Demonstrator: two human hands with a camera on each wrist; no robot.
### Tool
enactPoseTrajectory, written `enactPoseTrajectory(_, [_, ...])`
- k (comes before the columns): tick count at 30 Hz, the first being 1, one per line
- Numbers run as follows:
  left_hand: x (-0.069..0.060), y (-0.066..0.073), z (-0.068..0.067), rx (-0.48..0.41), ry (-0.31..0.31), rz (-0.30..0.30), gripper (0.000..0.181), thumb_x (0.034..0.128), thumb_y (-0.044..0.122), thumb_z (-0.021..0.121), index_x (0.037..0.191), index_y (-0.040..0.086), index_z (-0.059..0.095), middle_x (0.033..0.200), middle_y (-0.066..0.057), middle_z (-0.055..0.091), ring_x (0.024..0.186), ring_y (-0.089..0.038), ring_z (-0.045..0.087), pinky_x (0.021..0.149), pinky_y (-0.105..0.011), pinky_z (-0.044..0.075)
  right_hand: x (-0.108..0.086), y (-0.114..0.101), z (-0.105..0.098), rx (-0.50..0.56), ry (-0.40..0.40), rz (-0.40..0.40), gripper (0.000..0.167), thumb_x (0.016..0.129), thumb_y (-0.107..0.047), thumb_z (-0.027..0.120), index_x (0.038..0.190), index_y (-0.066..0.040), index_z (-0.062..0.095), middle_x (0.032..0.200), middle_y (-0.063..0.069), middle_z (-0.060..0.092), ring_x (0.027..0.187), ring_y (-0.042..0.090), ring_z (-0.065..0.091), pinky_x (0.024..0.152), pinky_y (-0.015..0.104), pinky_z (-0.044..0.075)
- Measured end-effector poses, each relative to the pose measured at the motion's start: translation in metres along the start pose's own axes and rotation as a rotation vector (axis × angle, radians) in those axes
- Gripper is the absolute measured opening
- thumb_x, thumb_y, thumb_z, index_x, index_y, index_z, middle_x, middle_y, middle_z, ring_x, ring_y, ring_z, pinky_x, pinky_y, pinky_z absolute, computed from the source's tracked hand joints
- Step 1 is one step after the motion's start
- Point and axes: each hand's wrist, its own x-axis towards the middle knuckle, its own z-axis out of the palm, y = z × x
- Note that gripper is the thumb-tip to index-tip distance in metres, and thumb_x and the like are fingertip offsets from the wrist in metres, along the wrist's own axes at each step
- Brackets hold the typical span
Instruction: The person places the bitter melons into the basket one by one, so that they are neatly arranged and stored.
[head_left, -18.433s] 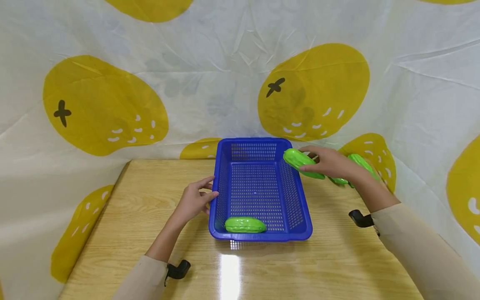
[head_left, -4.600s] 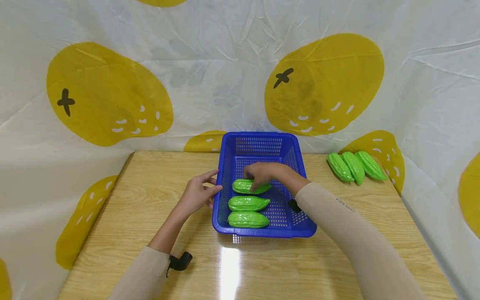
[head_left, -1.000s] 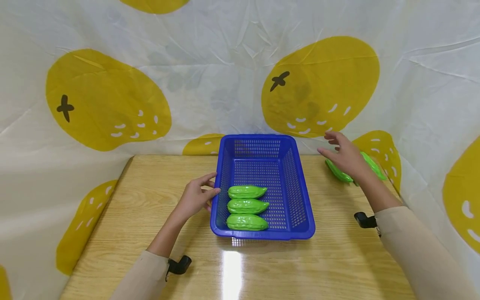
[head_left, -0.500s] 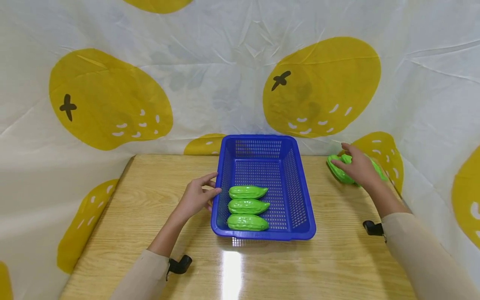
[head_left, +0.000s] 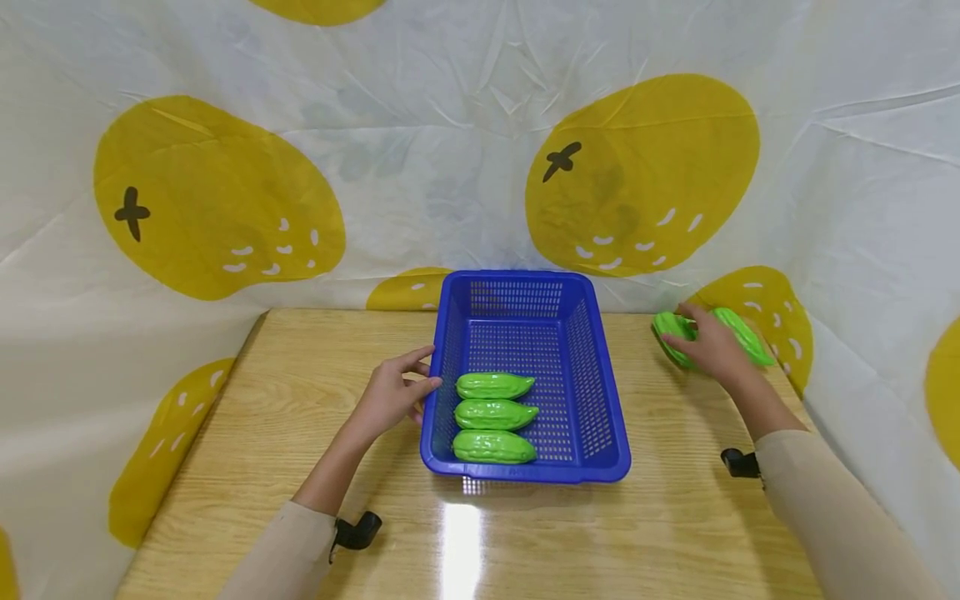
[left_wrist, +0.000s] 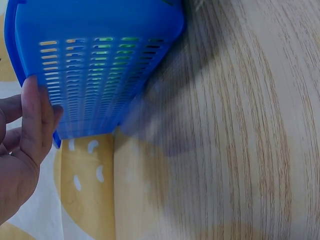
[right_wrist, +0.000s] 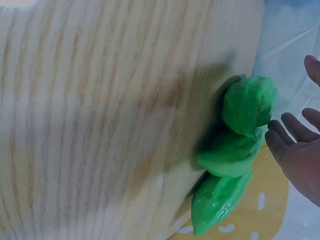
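Observation:
The blue basket [head_left: 525, 473] stands on the table with three glossy green bitter melons [head_left: 495, 414] lying side by side in its near left part. My left hand [head_left: 393, 392] touches the basket's left rim; in the left wrist view its fingers [left_wrist: 32, 112] lie nearly straight against the outer wall. My right hand [head_left: 712, 346] is over another group of bitter melons at the far right, fingers spread, thumb beside the leftmost melon [head_left: 671, 333]. The right wrist view shows three melons [right_wrist: 250, 105] in a row, with the fingertips close to the top one and not closed round it.
The wooden table [head_left: 315, 400] carries a bright glare near its front. A white curtain [head_left: 435, 200] with yellow fruit prints hangs behind the basket and along both sides. The melons at the right lie close to the table's far right corner.
Earlier the basket held one melon, then three as the right hand set one down. Over the last second the right hand has come down over the right-hand melons. The left hand stays put.

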Motion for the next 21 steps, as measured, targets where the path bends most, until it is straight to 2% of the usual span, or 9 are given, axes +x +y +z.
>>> enactPoseTrajectory(6, [0.0, 0.0009, -0.0002, 0.01, 0.001, 0.004, 0.06, 0.0974, 0.008, 0.072, 0.153, 0.008, 0.05, 0.117, -0.021, 0.067, 0.061, -0.018, 0.068, 0.06, -0.066, 0.062, -0.0006, 0.0001, 0.0024, -0.034, -0.002, -0.003, 0.081, 0.105, -0.035, 0.062, 0.158, 0.01, 0.021, 0.156, 0.04, 0.032, 0.138, 0.06, 0.035, 0.112, 0.076, 0.037])
enactPoseTrajectory(15, [-0.0002, -0.0006, -0.0006, -0.003, -0.003, -0.001, 0.06, 0.0976, 0.008, 0.072, 0.154, 0.008, 0.049, 0.117, -0.021, 0.067, 0.063, -0.018, 0.069, 0.059, -0.065, 0.062, 0.0001, 0.0003, 0.0035, -0.082, -0.019, 0.012, 0.083, 0.105, -0.038, 0.062, 0.158, 0.011, 0.022, 0.155, 0.041, 0.031, 0.138, 0.061, 0.034, 0.112, 0.077, 0.036])
enactPoseTrajectory(21, [-0.0007, 0.0001, -0.0014, -0.009, -0.002, 0.0, 0.06, 0.0976, 0.008, 0.072, 0.153, 0.008, 0.05, 0.117, -0.021, 0.067, 0.062, -0.018, 0.069, 0.06, -0.065, 0.062, 0.0029, 0.0006, 0.0057, -0.086, -0.029, 0.013, 0.082, 0.104, -0.034, 0.064, 0.157, 0.013, 0.022, 0.153, 0.042, 0.033, 0.138, 0.061, 0.034, 0.112, 0.076, 0.036])
